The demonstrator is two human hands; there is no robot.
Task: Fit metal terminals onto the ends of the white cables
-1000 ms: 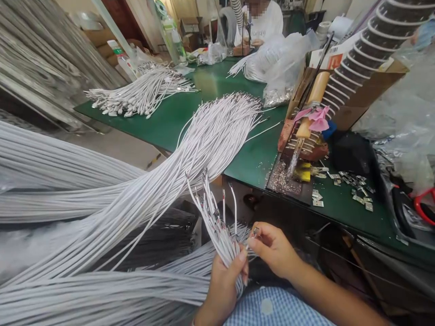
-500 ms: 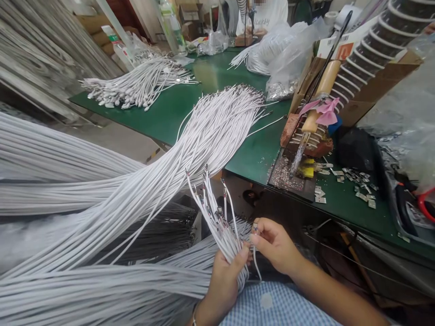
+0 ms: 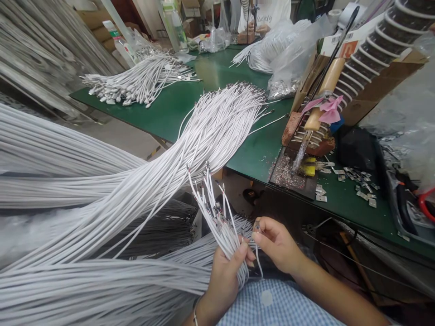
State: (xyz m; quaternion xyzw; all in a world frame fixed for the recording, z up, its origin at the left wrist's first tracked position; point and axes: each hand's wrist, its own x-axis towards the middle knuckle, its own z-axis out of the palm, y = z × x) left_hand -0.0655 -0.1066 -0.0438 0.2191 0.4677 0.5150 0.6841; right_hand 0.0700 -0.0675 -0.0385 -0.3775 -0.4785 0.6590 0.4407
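The right hand (image 3: 278,246), lower centre of the frame, pinches thumb against forefinger on the metal-tipped end of a single white cable (image 3: 259,261), whose length hangs below the fingers in a loose curve. The left hand (image 3: 224,274), just beside it, is closed around a fanned bundle of white cables (image 3: 220,228); their bare tips and small metal ends point up toward the middle of the frame, at uneven heights.

Above the two hands, a thick sheaf of cables (image 3: 204,136) runs from the lower left up onto the green counter (image 3: 163,118), with one cable straying out to its right. On the right side of the frame, a wooden-handled iron (image 3: 314,118) leans against a brick (image 3: 321,142), its metal end over a dark plate (image 3: 288,179) strewn with flecks. Small metal pieces (image 3: 363,183) lie scattered to its right.

The pinch looks like the weak point: it covers only a small tip, so a tug on the cable could pull it out of the fingers. If the left grip loosened, the bundle could slip — cables might drop into the dark gap under the counter edge. The uneven ends could also snag one another — or catch on the sheaf close behind them.
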